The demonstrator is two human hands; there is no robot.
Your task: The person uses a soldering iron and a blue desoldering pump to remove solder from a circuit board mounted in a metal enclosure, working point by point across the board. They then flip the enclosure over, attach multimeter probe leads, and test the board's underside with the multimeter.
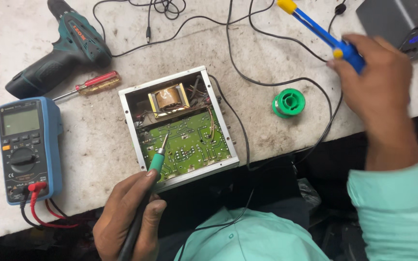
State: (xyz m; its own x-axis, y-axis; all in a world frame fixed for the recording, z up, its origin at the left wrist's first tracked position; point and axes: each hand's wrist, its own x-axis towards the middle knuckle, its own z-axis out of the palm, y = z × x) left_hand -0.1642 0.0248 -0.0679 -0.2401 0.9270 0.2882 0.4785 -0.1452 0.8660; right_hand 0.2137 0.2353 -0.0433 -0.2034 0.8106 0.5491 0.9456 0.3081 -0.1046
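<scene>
My left hand (126, 217) grips a soldering iron (155, 164) with a green collar, its tip resting on the green circuit board (187, 145) inside an open metal case (129, 121). A copper-wound transformer (169, 99) sits at the back of the case. Raised at the upper right, my right hand (376, 84) holds a blue and yellow desoldering pump (318, 29), well away from the board. A green solder spool (289, 102) lies on the bench between the case and that hand.
A blue multimeter (25, 147) with red and black leads lies at the left. Behind it lie a dark green cordless drill (68, 46) and a red-handled screwdriver (95, 83). Black cables loop across the bench. A dark soldering station (405, 21) stands top right.
</scene>
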